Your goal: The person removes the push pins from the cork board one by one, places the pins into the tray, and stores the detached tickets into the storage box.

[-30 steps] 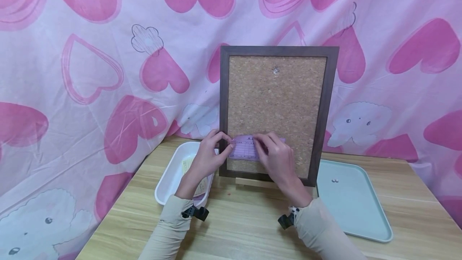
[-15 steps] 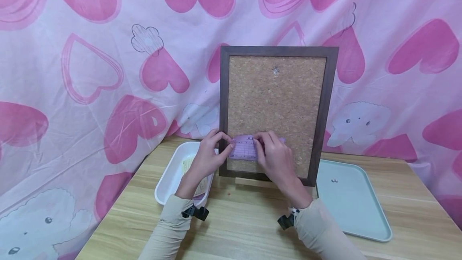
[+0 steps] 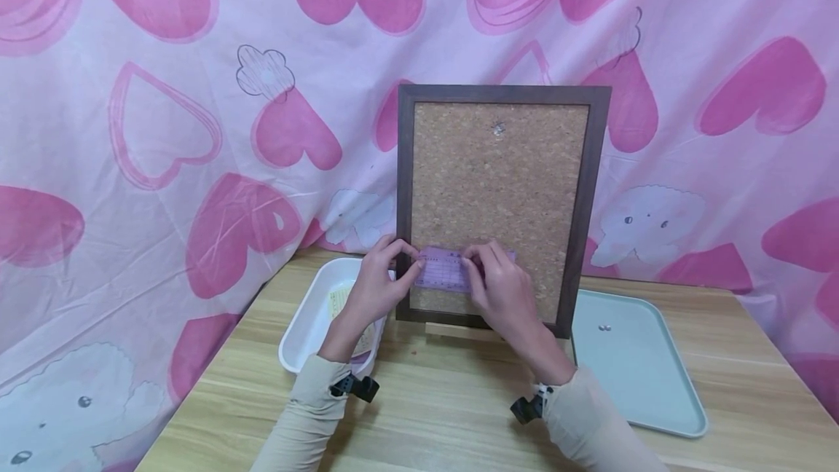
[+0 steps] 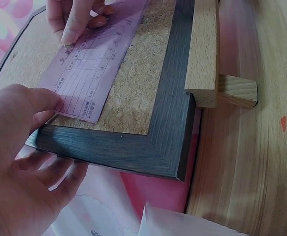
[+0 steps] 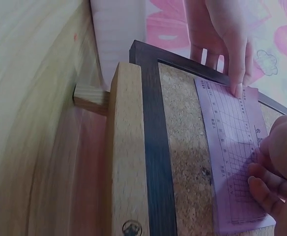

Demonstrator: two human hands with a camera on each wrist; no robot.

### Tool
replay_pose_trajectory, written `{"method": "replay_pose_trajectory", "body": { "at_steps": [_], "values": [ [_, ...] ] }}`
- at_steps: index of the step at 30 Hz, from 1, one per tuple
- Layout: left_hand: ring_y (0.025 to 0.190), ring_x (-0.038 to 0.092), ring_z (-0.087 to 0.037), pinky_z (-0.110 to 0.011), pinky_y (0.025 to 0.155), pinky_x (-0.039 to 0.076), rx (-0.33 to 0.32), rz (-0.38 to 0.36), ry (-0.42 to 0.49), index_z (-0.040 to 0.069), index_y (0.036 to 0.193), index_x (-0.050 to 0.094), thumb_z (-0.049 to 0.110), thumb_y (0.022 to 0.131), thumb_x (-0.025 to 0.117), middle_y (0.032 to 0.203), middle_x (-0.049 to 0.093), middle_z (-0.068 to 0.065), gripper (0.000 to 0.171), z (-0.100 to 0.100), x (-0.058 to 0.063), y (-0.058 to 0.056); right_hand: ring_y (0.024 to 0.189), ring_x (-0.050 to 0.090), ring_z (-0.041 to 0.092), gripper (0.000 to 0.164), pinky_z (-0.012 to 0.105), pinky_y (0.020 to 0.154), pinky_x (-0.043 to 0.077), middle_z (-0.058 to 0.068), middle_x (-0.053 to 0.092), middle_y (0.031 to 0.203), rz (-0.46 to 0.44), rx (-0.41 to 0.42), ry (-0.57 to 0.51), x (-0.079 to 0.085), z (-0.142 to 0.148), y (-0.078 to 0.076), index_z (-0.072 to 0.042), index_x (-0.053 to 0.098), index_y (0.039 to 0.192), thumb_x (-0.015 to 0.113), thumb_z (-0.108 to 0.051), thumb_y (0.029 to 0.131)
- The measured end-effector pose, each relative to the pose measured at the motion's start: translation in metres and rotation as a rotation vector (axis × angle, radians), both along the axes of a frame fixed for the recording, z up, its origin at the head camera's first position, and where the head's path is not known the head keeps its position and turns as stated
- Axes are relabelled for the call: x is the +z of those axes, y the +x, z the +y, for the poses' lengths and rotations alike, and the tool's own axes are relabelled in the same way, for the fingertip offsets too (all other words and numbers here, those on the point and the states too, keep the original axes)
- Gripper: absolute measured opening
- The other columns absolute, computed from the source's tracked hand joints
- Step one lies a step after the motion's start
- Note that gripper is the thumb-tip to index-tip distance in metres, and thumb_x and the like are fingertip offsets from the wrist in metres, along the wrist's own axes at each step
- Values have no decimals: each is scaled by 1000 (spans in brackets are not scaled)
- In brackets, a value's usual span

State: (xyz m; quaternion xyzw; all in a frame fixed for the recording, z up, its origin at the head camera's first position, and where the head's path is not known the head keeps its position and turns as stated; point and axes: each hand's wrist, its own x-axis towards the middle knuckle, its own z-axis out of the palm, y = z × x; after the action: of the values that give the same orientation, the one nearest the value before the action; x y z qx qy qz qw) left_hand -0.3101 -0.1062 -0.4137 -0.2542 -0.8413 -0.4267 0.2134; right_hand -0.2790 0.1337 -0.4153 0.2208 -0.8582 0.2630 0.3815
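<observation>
A purple printed paper slip [image 3: 443, 269] lies against the lower part of the framed corkboard [image 3: 498, 188]. My left hand [image 3: 376, 282] pinches the slip's left edge between thumb and index finger; its other fingers curl behind the dark frame, as the left wrist view shows. With bent fingers, my right hand [image 3: 507, 290] pinches at the slip's upper edge, right of its middle, and covers part of its right side. A tiny pin-like thing shows under its thumb [image 4: 71, 35] in the left wrist view, mostly hidden by the fingertips.
A white plastic tub [image 3: 314, 312] with a yellow paper stands at left. On the right lies a pale green tray [image 3: 636, 370] with small silvery pieces [image 3: 604, 328]. A wooden stand [image 4: 205, 49] supports the board. A shiny cluster [image 3: 499, 128] sits high on the cork.
The slip's bulging top edge lies flatter now. My right hand stays at the same spot on it, with its wrist shifted slightly right. My left hand holds its place.
</observation>
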Motion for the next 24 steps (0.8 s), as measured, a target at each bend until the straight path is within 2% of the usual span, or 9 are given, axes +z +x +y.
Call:
{"method": "replay_pose_trajectory", "body": {
  "at_steps": [6,13,19,21,24],
  "values": [
    [93,60,-21,-54,80,58,11,-6,3,15,104,73,25,100,79,114,66,-5,12,1,-1,0,74,56,10,11,27,62,51,1,64,95,-32,17,23,-2,6,4,-11,71,110,67,-21,109],
    [102,64,-21,-42,84,60,23,-9,2,16,103,73,26,100,78,116,67,-5,12,1,-1,0,76,57,8,7,25,62,51,-1,65,96,-37,47,27,-4,10,7,-12,71,110,72,-16,105],
    [96,62,-22,-53,83,59,13,-20,11,16,104,74,26,100,78,116,67,-5,12,1,-2,-1,80,58,9,7,26,65,54,-1,66,100,-46,98,13,-3,15,8,-10,69,112,68,-15,107],
    [95,62,-22,-54,82,59,9,-25,15,15,104,74,25,100,79,116,67,-5,11,0,-2,-1,82,59,10,8,27,67,55,0,66,101,-53,106,2,-3,20,9,-9,68,114,67,-14,108],
    [97,63,-21,-49,83,60,8,-32,18,16,104,74,24,100,79,117,66,-5,11,0,-2,-1,83,60,10,9,26,67,56,0,66,103,-66,97,-19,-2,28,13,-9,68,116,67,-13,108]
  ]
}}
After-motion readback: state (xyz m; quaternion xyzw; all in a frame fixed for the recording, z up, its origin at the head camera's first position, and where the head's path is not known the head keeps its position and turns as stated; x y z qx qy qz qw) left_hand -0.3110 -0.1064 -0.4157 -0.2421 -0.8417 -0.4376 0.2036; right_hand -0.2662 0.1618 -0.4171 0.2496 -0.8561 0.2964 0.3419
